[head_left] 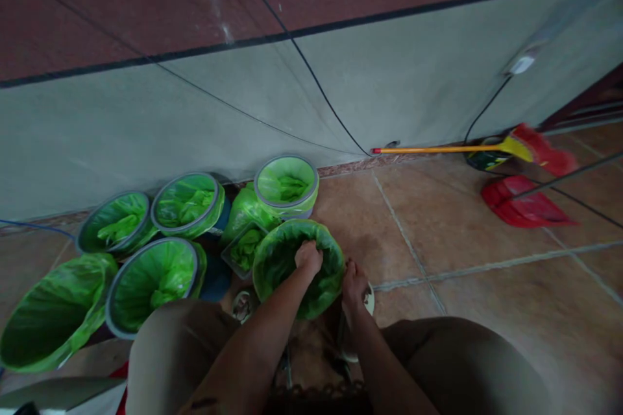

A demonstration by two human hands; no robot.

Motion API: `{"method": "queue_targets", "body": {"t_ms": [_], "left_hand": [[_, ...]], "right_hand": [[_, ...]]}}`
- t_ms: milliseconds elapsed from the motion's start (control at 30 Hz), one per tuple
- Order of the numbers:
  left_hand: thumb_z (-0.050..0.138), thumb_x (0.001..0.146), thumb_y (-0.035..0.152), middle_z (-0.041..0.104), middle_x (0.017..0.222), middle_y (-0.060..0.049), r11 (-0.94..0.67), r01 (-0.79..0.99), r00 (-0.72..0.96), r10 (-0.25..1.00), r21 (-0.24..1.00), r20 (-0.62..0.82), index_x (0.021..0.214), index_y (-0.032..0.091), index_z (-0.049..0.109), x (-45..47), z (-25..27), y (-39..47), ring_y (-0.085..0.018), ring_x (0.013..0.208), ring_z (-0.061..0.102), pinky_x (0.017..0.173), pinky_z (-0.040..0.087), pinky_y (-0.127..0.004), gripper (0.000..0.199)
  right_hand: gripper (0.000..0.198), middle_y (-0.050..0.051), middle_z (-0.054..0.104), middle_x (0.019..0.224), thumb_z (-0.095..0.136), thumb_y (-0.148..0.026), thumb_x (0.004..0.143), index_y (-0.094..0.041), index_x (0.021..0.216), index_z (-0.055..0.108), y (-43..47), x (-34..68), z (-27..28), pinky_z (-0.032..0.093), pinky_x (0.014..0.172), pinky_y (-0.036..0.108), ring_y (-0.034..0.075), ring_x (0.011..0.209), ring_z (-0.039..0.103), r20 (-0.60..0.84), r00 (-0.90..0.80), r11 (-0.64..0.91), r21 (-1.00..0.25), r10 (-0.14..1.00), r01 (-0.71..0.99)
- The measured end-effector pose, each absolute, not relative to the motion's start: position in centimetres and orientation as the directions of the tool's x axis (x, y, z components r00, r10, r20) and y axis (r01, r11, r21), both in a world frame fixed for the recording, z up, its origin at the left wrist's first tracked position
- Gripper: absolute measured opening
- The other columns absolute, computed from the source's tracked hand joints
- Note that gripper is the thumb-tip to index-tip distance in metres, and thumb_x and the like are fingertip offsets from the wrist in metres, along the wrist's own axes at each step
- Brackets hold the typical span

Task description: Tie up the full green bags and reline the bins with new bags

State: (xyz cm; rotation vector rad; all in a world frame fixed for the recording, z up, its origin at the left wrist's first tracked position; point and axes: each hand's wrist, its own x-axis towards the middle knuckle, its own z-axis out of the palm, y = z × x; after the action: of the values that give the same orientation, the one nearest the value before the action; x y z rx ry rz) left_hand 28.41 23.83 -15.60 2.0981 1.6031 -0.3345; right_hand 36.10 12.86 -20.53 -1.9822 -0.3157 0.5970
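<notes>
While the person's left hand [308,258] reaches down inside a round bin [298,223] covered by a thin green plastic liner [275,262], the right hand [355,283] is curled at the near right of its rim, as the head view shows. The left fingers look bent inward, but whether they pinch any film I cannot tell; the right hand seems closed on the liner's edge. The bin is between the person's knees, its mouth facing up. If the left hand presses hard or a fingernail catches, the thin film could tear; if it drags the film inward, the turned-over edge could slip off the rim wherever no hand holds it. Uneven pressure might also tip the bin toward the small rectangular green-lined container [246,249] just beside it, or the grey-rimmed round bin with a pale green liner [286,180] just beyond. More grey-rimmed, green-lined bins [152,285] crowd the left, so a wide elbow could knock them. The orange-handled broom [438,150] and red plastic dustpan [523,202] lie well apart, right.
</notes>
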Motion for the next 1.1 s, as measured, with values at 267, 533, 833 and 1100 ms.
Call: {"method": "queue_targets", "body": {"t_ms": [267, 533, 833, 1100], "left_hand": [[0.044, 0.093, 0.019, 0.070, 0.116, -0.016, -0.273, 0.946, 0.323, 0.787, 0.172, -0.526, 0.108, 0.011, 0.072, 26.0, -16.6, 25.4, -0.025, 0.112, 0.066, 0.096, 0.050, -0.032, 0.032], [0.045, 0.093, 0.019, 0.070, 0.119, -0.015, -0.280, 0.949, 0.312, 0.770, 0.144, -0.557, 0.105, 0.012, 0.072, 24.4, -16.5, 25.9, -0.024, 0.112, 0.065, 0.096, 0.050, -0.032, 0.030], [0.056, 0.083, 0.012, 0.070, 0.119, -0.016, -0.213, 0.965, 0.263, 0.774, 0.154, -0.576, 0.114, 0.012, 0.069, 23.2, -15.1, 25.7, -0.026, 0.114, 0.066, 0.095, 0.051, -0.031, 0.033], [0.051, 0.091, 0.025, 0.065, 0.128, -0.017, -0.080, 0.964, 0.206, 0.827, 0.252, -0.524, 0.130, 0.010, 0.058, 25.2, -14.8, 24.7, -0.025, 0.119, 0.063, 0.100, 0.047, -0.030, 0.042]], "right_hand": [[0.047, 0.013, 0.074, 0.091, 0.037, -0.041, 0.088, -0.013, 0.102, 0.072, 12.9, 35.3, -19.0, 0.050, 0.075, 0.034, 0.025, 0.085, 0.066, -0.264, 0.731, -0.453, -0.889, 0.629, 0.069], [0.044, 0.015, 0.072, 0.104, 0.038, -0.023, 0.087, -0.012, 0.124, 0.059, 12.6, 33.6, -17.8, 0.051, 0.081, 0.034, 0.025, 0.094, 0.068, -0.179, 0.676, -0.512, -0.793, 0.715, 0.331], [0.057, 0.023, 0.064, 0.123, 0.046, -0.044, 0.090, -0.005, 0.130, 0.056, 13.0, 34.7, -16.6, 0.046, 0.095, 0.043, 0.032, 0.114, 0.060, -0.108, 0.759, -0.526, -0.782, 0.642, 0.333], [0.039, 0.014, 0.074, 0.106, 0.040, -0.028, 0.091, -0.014, 0.111, 0.071, 17.4, 36.9, -16.8, 0.046, 0.093, 0.036, 0.024, 0.097, 0.065, -0.052, 0.633, -0.438, -0.765, 0.772, 0.472]]}}
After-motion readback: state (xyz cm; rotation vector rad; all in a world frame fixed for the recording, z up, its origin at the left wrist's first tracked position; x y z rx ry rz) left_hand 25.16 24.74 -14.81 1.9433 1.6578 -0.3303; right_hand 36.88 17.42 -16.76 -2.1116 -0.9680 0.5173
